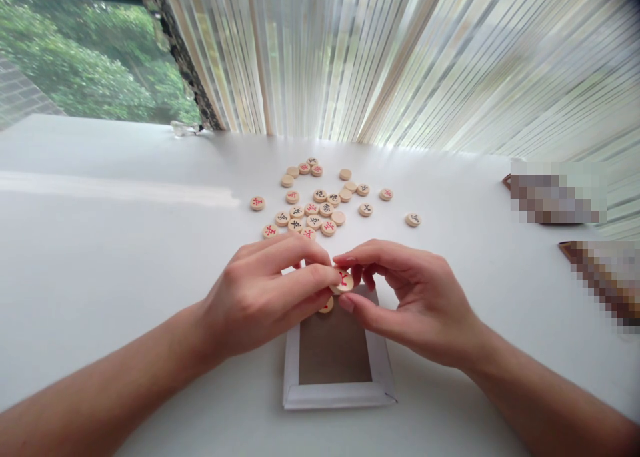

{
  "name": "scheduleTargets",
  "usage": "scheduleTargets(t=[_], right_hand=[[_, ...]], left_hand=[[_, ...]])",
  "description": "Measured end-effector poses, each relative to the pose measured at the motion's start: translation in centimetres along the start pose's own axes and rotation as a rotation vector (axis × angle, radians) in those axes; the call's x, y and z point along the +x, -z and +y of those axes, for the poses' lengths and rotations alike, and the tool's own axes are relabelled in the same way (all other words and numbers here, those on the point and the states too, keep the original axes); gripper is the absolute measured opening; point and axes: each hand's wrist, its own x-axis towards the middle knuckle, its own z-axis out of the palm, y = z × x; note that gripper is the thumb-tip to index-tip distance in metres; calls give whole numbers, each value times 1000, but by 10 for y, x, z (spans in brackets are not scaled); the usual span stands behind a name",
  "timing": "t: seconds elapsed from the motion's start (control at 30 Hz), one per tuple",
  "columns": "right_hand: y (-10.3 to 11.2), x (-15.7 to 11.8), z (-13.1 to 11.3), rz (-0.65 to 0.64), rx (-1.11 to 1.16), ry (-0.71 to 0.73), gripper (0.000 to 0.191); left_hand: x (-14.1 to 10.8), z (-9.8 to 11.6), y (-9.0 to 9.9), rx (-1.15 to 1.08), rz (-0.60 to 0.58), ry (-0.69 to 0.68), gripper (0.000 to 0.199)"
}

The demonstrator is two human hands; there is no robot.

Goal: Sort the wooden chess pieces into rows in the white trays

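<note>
Between my two hands, above the far part of an open white box (340,395) with a brown inside, is a round wooden xiangqi piece (344,281) with a red character. The fingertips of my left hand (273,290) press on it from the left. My right hand (407,297) pinches its right edge between thumb and fingers. A second xiangqi piece (327,305) with a red mark shows just below my left fingers, partly covered by them. My hands hide much of the box's far end.
Several more xiangqi pieces (320,195), marked red or black or face down, lie scattered on the white table (125,257) beyond my hands. Two blurred framed objects (550,197) stand at the right. Striped curtains (320,57) and a window (75,63) are behind.
</note>
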Motion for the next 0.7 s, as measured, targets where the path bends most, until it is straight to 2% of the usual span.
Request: scheduleTargets(t=[0.23, 0.47, 0.57, 0.7], right_hand=[[4, -1, -5, 14, -112, -20, 10], [6, 1, -8, -31, -121, -7, 11], [5, 2, -6, -13, -154, -1, 10], [5, 2, -3, 25, -252, 12, 10]], left_hand=[[1, 0, 2, 39, -18, -66, 8], [1, 1, 3, 49, -49, -78, 10], [0, -2, 0, 35, -49, -46, 14], [0, -6, -2, -13, -21, 67, 31]])
